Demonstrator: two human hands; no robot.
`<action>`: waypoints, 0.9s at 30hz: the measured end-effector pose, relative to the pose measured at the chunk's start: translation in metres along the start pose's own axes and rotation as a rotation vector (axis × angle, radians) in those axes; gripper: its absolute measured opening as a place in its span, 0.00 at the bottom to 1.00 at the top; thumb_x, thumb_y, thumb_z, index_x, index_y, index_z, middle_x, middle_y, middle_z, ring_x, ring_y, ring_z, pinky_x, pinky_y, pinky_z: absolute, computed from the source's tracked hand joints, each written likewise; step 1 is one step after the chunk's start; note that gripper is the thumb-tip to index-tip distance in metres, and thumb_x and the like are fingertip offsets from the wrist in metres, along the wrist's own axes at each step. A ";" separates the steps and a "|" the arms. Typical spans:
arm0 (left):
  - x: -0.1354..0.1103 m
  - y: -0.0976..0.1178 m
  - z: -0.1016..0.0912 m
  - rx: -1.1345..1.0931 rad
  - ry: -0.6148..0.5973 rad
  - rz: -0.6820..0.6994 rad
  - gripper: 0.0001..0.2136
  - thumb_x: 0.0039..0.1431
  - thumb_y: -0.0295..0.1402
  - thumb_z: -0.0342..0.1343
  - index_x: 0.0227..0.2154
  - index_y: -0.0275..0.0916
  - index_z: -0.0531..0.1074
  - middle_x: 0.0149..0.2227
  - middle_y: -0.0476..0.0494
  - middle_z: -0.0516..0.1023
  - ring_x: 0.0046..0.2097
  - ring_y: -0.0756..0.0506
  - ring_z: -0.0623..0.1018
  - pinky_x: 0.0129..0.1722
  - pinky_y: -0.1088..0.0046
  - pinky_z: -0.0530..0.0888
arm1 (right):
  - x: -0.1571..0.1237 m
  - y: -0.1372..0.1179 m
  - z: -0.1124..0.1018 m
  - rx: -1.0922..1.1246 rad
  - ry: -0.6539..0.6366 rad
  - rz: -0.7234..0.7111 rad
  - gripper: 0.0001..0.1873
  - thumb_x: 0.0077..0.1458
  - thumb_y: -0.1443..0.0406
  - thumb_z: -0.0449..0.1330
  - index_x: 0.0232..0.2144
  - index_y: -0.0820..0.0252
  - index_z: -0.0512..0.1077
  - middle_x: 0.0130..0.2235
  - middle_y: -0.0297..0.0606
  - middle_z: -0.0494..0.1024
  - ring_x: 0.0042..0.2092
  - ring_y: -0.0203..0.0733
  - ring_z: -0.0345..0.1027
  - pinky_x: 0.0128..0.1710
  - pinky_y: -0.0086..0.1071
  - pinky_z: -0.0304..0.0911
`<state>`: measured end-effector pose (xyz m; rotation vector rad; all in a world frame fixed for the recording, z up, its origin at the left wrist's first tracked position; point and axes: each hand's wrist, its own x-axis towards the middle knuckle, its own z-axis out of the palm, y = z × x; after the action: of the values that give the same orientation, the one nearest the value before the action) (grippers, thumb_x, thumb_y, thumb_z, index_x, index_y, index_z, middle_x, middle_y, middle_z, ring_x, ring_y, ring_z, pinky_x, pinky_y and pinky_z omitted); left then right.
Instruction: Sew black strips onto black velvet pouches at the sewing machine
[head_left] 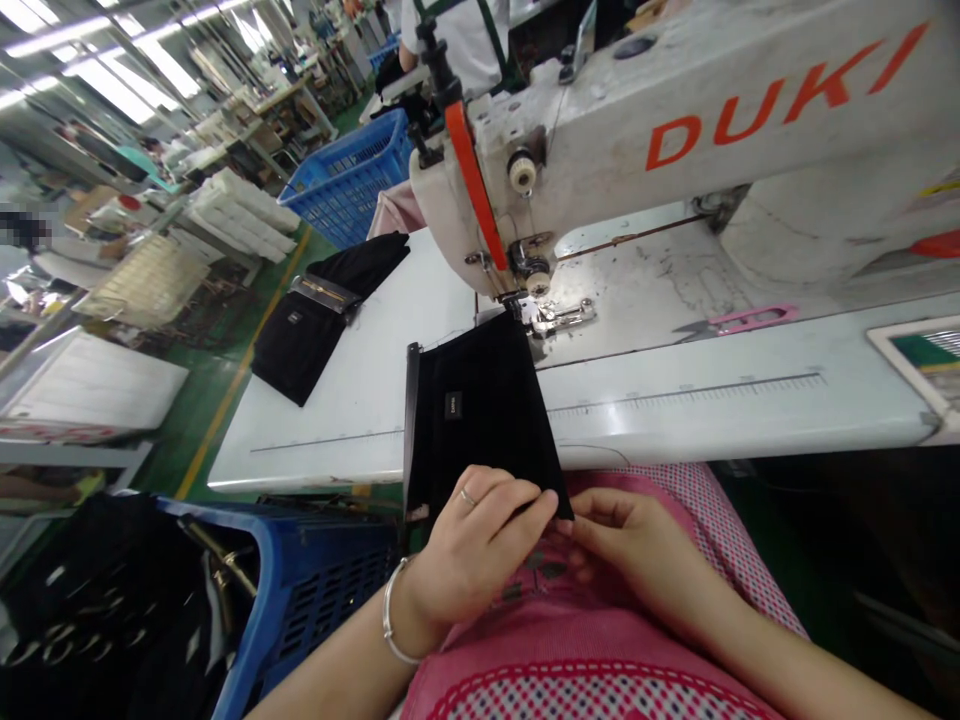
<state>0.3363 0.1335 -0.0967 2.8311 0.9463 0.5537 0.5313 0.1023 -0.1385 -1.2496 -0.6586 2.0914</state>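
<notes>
A black fabric piece (487, 400) with a small woven label (453, 405) and a stiff dark strip down its left side runs from the presser foot (517, 305) of the sewing machine over the table's front edge. My left hand (484, 540), wearing a ring and a bangle, is closed on its lower part, thumb and fingers at the near corner. At that same corner, my right hand (619, 530) pinches the edge between thumb and fingers. The needle area is partly hidden by the machine head (495, 200).
Another black fabric piece (307, 330) lies at the table's left end. Pink thread snips (750, 318) rest right of the presser foot. A blue crate (292, 590) of black pieces stands at lower left, and another blue crate (345, 180) behind the table. A person (457, 40) sits beyond.
</notes>
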 end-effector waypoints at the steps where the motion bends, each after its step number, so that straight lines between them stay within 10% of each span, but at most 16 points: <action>1: 0.000 -0.001 0.001 -0.023 0.025 -0.003 0.14 0.65 0.27 0.54 0.52 0.38 0.71 0.44 0.44 0.77 0.45 0.46 0.71 0.46 0.67 0.70 | 0.000 0.000 0.000 0.006 -0.005 0.008 0.21 0.43 0.49 0.68 0.27 0.60 0.71 0.25 0.31 0.74 0.24 0.32 0.67 0.25 0.26 0.63; 19: 0.000 0.001 0.011 -0.025 -0.023 0.029 0.09 0.63 0.25 0.52 0.44 0.34 0.72 0.39 0.43 0.76 0.43 0.45 0.71 0.45 0.64 0.69 | -0.007 -0.006 -0.003 -0.054 -0.113 0.050 0.16 0.49 0.52 0.65 0.29 0.60 0.71 0.26 0.33 0.76 0.27 0.35 0.70 0.31 0.30 0.67; 22: -0.004 -0.002 0.016 -0.088 0.013 -0.011 0.10 0.63 0.24 0.53 0.46 0.35 0.72 0.38 0.45 0.76 0.42 0.47 0.71 0.45 0.68 0.70 | -0.010 -0.007 -0.006 -0.443 0.002 -0.217 0.08 0.55 0.59 0.61 0.29 0.58 0.72 0.29 0.34 0.76 0.31 0.36 0.70 0.33 0.31 0.67; 27: -0.002 0.000 0.012 -0.127 0.015 -0.046 0.11 0.62 0.22 0.52 0.45 0.36 0.72 0.39 0.44 0.76 0.41 0.47 0.71 0.45 0.68 0.72 | -0.006 -0.011 -0.018 -1.113 0.219 -1.129 0.06 0.59 0.70 0.57 0.38 0.60 0.74 0.42 0.41 0.76 0.44 0.42 0.68 0.45 0.37 0.68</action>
<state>0.3393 0.1327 -0.1088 2.6898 0.9406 0.6073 0.5528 0.1074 -0.1355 -1.0930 -1.9628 0.5706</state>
